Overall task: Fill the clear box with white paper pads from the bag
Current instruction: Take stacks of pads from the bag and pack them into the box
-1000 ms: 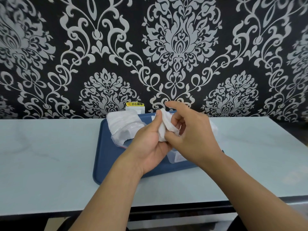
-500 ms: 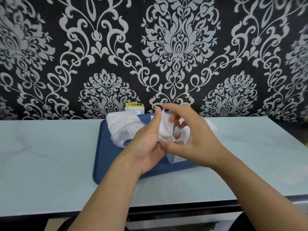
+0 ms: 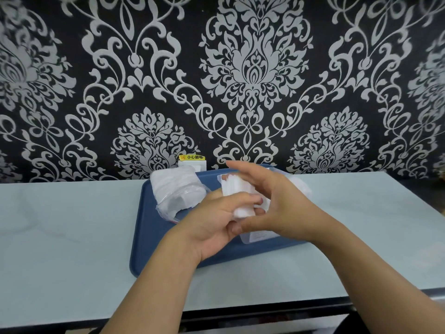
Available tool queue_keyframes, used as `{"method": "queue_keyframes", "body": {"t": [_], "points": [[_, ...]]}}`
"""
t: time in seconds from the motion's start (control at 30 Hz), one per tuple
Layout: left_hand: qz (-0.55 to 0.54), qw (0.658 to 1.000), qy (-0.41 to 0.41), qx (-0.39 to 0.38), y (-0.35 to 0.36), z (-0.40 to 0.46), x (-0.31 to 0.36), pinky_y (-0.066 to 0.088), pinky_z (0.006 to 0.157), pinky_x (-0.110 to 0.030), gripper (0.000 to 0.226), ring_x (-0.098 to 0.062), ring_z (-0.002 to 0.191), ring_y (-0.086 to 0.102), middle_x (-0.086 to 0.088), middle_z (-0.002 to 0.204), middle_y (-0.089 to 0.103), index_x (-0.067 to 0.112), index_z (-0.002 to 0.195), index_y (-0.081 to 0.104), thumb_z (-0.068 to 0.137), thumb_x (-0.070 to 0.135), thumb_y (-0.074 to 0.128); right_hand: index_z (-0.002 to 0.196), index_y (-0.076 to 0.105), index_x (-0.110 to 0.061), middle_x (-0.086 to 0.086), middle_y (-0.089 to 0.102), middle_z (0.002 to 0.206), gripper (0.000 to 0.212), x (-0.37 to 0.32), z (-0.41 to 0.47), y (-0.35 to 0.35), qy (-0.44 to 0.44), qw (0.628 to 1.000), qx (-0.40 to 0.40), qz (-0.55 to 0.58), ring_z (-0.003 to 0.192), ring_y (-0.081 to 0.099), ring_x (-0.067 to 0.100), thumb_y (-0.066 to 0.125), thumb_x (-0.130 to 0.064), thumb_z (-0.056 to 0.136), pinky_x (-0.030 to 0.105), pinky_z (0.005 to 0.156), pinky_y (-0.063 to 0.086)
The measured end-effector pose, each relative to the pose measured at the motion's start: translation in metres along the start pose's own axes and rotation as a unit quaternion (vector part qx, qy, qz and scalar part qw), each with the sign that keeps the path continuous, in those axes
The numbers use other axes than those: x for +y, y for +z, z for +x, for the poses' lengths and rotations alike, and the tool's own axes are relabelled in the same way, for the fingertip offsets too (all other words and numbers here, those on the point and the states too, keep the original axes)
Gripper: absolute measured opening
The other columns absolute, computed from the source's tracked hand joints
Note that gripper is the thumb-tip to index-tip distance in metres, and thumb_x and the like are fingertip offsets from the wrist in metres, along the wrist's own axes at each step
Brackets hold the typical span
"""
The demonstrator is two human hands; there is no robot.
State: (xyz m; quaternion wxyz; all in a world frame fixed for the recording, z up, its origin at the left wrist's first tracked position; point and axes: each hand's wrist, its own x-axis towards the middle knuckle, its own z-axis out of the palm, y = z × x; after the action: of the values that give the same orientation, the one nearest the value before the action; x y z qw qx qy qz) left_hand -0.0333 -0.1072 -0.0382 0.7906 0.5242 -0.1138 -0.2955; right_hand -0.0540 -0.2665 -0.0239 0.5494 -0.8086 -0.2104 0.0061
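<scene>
Pads (image 3: 243,210) in left hand (image 3: 213,224) — at clear box (image 3: 259,237)

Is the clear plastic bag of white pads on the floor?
No, the clear plastic bag lies on the dark blue plastic tray.

A pale table (image 3: 67,237) holds a blue tray (image 3: 151,242). Take the tray's middle as the clock's centre, with twelve toward the wall. At ten to eleven o'clock, a plastic bag of white pads (image 3: 178,191) fills the far left corner. From one to three o'clock sits the clear box (image 3: 258,237), largely covered by the right hand (image 3: 286,208). The left hand (image 3: 212,222), gripping a stack of pads (image 3: 243,210), crowds the centre. Bare tray floor shows from seven to nine o'clock. Open tabletop stretches beyond the tray at nine and three o'clock. At twelve, the patterned wall (image 3: 252,68) and a socket (image 3: 192,165) close the back.
</scene>
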Motion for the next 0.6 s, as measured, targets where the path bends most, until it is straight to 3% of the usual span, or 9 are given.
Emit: {"method": "queue_keyframes", "body": {"t": [0.07,0.1,0.17,0.23,0.33,0.4,0.47,0.6], "points": [[0.027,1.0,0.002,-0.009,0.0,0.002,0.001,0.055,0.065,-0.03,0.042,-0.022,0.083,0.066,-0.011,0.092,0.068,0.002,0.111,0.065,0.071,-0.007,0.057,0.147,0.044,-0.027,-0.011,0.055,0.141,0.087,-0.001,0.001,-0.006,0.013,0.998,-0.039,0.047,0.119,0.059,0.009,0.083,-0.002,0.073,0.031,0.092,0.054],[0.043,0.999,0.002,-0.006,0.001,0.003,0.0,0.055,0.062,-0.03,0.051,-0.021,0.081,0.065,-0.011,0.089,0.068,0.002,0.113,0.063,0.065,-0.009,0.051,0.145,0.047,-0.025,-0.008,0.059,0.137,0.075,-0.001,0.003,-0.007,0.021,0.997,-0.043,0.065,0.107,0.062,0.011,0.072,-0.004,0.078,0.03,0.083,0.054],[0.071,0.997,-0.005,0.005,0.005,0.004,-0.001,0.053,0.054,-0.029,0.059,-0.02,0.074,0.066,-0.012,0.085,0.067,0.001,0.111,0.063,0.056,-0.012,0.046,0.138,0.056,-0.021,0.006,0.07,0.113,0.062,-0.001,0.004,-0.006,0.041,0.996,-0.029,0.071,0.075,0.06,0.011,0.052,-0.003,0.079,0.024,0.062,0.048],[0.096,0.995,-0.014,0.014,0.012,0.005,-0.002,0.055,0.053,-0.029,0.054,-0.021,0.073,0.068,-0.015,0.09,0.067,0.002,0.106,0.064,0.058,-0.016,0.046,0.128,0.064,-0.017,0.014,0.071,0.097,0.052,0.001,0.004,0.0,0.051,0.997,-0.008,0.055,0.061,0.057,0.008,0.046,0.003,0.083,0.02,0.051,0.043],[0.081,0.993,0.003,0.08,0.021,0.009,-0.005,0.06,0.062,-0.033,0.042,-0.02,0.075,0.075,-0.015,0.103,0.073,0.004,0.121,0.057,0.084,-0.016,0.049,0.111,0.069,-0.007,-0.003,0.071,0.089,0.04,0.004,0.003,0.003,0.012,0.998,0.054,0.033,0.071,0.063,0.0,0.043,0.014,0.09,0.014,0.06,0.048],[0.062,0.985,0.04,0.154,0.022,0.013,-0.007,0.062,0.065,-0.037,0.034,-0.02,0.079,0.076,-0.016,0.106,0.073,0.006,0.122,0.051,0.09,-0.004,0.058,0.106,0.069,-0.009,0.003,0.072,0.093,0.033,0.006,0.004,0.002,-0.003,0.992,0.121,0.033,0.08,0.064,0.004,0.048,0.011,0.09,0.015,0.066,0.049],[0.081,0.974,0.063,0.2,0.022,0.015,-0.008,0.062,0.064,-0.037,0.029,-0.02,0.084,0.075,-0.016,0.111,0.069,0.009,0.114,0.05,0.088,-0.002,0.057,0.112,0.067,-0.014,0.011,0.07,0.105,0.036,0.008,0.004,0.002,0.019,0.986,0.157,0.059,0.086,0.063,0.011,0.049,0.009,0.09,0.018,0.066,0.052],[0.13,0.975,0.043,0.177,0.024,0.014,-0.006,0.063,0.069,-0.043,0.03,-0.028,0.094,0.072,-0.017,0.116,0.067,0.006,0.115,0.056,0.088,-0.002,0.045,0.12,0.066,-0.017,0.016,0.069,0.107,0.036,0.01,0.003,-0.006,0.076,0.989,0.122,0.04,0.088,0.062,0.016,0.055,0.001,0.092,0.029,0.077,0.053]]}}
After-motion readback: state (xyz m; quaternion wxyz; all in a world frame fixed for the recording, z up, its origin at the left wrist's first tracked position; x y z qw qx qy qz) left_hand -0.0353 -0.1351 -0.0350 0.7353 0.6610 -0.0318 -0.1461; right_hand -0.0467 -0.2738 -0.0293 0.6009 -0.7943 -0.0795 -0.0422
